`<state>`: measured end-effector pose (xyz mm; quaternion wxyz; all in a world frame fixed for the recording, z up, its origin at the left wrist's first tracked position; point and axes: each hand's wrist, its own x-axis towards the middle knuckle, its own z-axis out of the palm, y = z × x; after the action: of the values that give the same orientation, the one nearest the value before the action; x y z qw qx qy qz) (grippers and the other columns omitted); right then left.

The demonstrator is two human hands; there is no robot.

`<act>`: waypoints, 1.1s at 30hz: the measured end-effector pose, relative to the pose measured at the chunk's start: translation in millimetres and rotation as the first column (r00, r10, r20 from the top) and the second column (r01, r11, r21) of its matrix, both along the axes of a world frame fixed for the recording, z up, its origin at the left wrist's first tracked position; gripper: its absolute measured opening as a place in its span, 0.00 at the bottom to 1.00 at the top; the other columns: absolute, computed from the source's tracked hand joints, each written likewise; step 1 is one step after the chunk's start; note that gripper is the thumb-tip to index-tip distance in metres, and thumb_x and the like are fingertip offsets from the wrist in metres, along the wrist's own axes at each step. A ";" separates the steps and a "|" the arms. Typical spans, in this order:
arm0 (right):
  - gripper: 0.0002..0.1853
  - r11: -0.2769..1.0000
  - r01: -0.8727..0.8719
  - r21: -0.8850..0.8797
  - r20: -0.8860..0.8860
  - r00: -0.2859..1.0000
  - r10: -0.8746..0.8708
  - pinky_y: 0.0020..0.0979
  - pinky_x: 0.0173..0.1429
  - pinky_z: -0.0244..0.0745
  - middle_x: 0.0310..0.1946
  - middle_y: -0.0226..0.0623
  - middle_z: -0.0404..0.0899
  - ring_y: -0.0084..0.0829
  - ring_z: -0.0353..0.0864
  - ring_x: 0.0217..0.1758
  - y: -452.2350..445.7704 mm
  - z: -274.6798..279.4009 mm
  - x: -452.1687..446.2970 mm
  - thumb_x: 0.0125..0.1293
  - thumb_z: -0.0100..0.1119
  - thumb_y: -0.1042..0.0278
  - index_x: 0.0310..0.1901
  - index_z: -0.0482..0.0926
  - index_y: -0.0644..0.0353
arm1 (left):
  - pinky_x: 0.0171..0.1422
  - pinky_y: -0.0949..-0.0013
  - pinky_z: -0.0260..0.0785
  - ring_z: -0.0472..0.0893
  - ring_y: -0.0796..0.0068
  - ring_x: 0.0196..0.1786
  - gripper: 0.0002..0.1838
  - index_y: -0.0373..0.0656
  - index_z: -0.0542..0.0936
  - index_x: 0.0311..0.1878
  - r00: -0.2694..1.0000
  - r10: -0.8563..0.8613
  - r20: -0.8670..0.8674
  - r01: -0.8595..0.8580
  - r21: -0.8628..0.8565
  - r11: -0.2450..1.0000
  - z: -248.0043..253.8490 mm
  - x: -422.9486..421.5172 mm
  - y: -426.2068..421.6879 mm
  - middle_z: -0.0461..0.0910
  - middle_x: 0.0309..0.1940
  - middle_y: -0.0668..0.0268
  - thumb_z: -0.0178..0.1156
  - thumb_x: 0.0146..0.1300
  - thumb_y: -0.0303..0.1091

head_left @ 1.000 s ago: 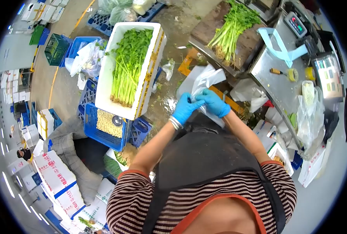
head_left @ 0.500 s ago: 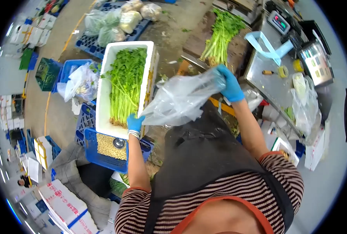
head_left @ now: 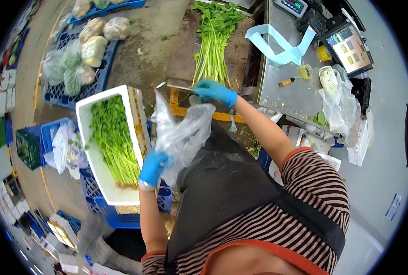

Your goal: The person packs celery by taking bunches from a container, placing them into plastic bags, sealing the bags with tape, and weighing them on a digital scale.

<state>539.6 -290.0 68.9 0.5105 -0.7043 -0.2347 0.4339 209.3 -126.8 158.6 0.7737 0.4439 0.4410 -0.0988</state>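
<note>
My left hand, in a blue glove, is closed around a crumpled clear plastic bag in front of the dark apron. The bag's upper part hangs loosely to the right of that hand. My right hand, also blue-gloved, is at the near edge of a brown board, by the root ends of a bunch of leafy celery. Its fingers reach leftward and look apart from the bag; whether they touch the roots is unclear. More celery fills a white foam box on the left.
A metal table at right holds a digital scale display, a blue strap loop, tape, a touchscreen and plastic bags. Bagged produce sits on a blue pallet. A blue crate stands below the foam box.
My right hand has left the bag's end and moved to the celery roots on the board. The bag, stretched between both hands before, now bunches at my left hand. The view has shifted.
</note>
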 end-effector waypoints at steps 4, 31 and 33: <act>0.53 0.758 0.507 -0.411 0.223 0.862 -0.456 0.38 0.64 0.69 0.59 0.52 0.72 0.42 0.74 0.62 -29.0 -181.2 127.7 0.47 0.72 0.31 0.63 0.66 0.70 | 0.30 0.78 0.65 0.75 0.81 0.29 0.09 0.36 0.81 0.38 0.985 0.155 -0.079 -0.152 0.044 0.987 -24.3 34.5 29.3 0.79 0.30 0.67 0.54 0.61 0.28; 0.45 0.044 0.769 -0.638 0.656 0.572 -0.493 0.47 0.57 0.73 0.54 0.51 0.74 0.54 0.76 0.54 64.7 -190.0 42.6 0.40 0.81 0.57 0.60 0.67 0.61 | 0.35 0.80 0.67 0.79 0.78 0.36 0.10 0.35 0.80 0.47 0.916 0.344 -0.205 -0.355 -0.020 0.935 -115.5 176.8 137.4 0.81 0.36 0.66 0.58 0.66 0.29; 0.49 0.144 0.839 -0.525 0.705 0.524 -0.479 0.47 0.59 0.73 0.56 0.52 0.71 0.55 0.75 0.55 61.4 -195.1 21.2 0.40 0.81 0.58 0.64 0.63 0.61 | 0.36 0.80 0.68 0.79 0.78 0.35 0.10 0.35 0.80 0.47 0.936 0.306 -0.172 -0.308 0.016 0.951 -120.7 172.2 150.0 0.81 0.37 0.66 0.58 0.66 0.29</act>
<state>560.8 -228.7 -126.2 0.1901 -0.9459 0.2543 0.0661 381.5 23.3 37.9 0.7411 0.3549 0.5697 -0.0174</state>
